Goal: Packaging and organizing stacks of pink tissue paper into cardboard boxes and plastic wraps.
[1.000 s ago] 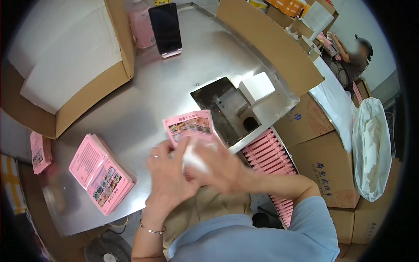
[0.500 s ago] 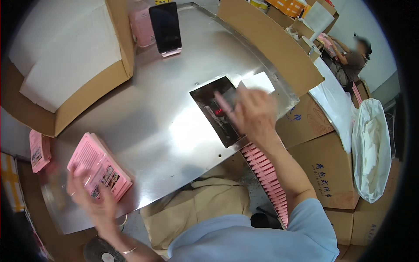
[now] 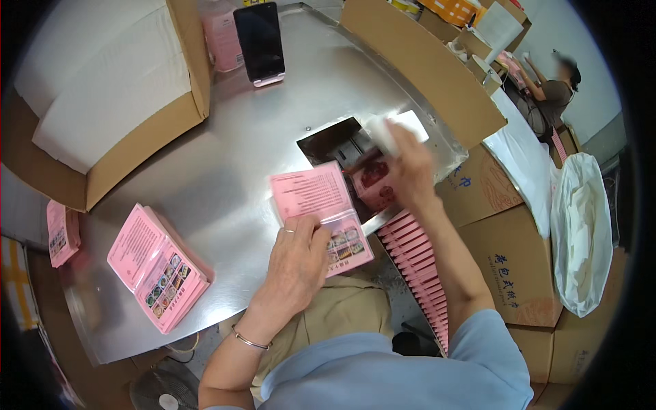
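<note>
My left hand (image 3: 295,261) is closed on the lower edge of a pink printed wallet-style sleeve (image 3: 311,190). The sleeve lies opened flat, with a clear band across its middle and small food pictures below. Beside it, a rectangular opening (image 3: 331,142) in the metal table shows a pink packet (image 3: 374,184) with dark red patterns inside. Over the opening's right side my right hand (image 3: 414,167), blurred, has a white folded tissue (image 3: 384,134) at its fingertips. More white tissue (image 3: 413,126) lies just behind that hand. A stack of pink sleeves (image 3: 154,263) rests at the table's left.
A black phone (image 3: 260,44) stands upright at the back. An open carton (image 3: 147,147) with white contents is at the left, and a cardboard panel (image 3: 424,65) lines the far right edge. A row of pink packets (image 3: 418,273) runs below the opening. A person (image 3: 557,92) works far right.
My left hand has moved right from the stack, bringing one pink sleeve beside the opening. My right hand has shifted slightly to the tissue. A pink packet now shows in the opening.
</note>
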`<control>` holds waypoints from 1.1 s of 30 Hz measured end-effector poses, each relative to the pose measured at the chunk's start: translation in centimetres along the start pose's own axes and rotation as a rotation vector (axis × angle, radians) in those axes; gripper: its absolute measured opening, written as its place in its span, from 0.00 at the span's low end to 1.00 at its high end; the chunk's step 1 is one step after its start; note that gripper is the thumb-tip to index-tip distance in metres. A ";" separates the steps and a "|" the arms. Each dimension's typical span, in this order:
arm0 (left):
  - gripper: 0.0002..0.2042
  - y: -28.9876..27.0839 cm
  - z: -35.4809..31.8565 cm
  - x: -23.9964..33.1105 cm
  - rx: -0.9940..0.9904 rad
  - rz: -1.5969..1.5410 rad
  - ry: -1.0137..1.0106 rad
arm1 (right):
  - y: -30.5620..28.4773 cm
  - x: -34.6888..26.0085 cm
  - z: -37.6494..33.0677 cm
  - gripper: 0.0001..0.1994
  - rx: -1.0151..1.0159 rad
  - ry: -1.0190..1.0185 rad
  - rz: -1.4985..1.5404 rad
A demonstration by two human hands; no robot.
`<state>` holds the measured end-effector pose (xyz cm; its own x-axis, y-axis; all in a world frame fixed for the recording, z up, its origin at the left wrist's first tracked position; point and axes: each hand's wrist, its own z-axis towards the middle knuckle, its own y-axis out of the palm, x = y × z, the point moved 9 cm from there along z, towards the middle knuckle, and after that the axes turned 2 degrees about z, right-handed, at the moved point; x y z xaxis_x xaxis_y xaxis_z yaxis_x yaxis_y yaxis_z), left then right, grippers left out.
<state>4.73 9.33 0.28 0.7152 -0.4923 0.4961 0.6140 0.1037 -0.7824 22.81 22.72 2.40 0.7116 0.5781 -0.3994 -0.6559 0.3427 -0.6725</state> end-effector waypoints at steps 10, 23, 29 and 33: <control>0.40 -2.6 0.9 -0.9 0.184 0.292 -0.207 | 5.9 -15.5 -2.4 0.10 -0.302 -0.491 0.012; 0.26 -3.9 0.4 -1.9 0.159 0.535 -0.229 | 0.0 2.4 0.6 0.07 0.024 -0.032 -0.465; 0.26 -2.7 0.4 -2.1 0.090 0.401 -0.219 | -1.1 3.1 0.8 0.07 0.064 0.068 -0.262; 0.22 -2.3 0.1 -2.4 0.108 0.408 -0.236 | -1.3 3.3 0.5 0.06 0.072 0.055 -0.272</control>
<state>1.61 10.42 0.95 0.9536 -0.1845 0.2380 0.2894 0.3426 -0.8938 25.87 24.51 2.29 0.8753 0.4170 -0.2450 -0.4537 0.5324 -0.7147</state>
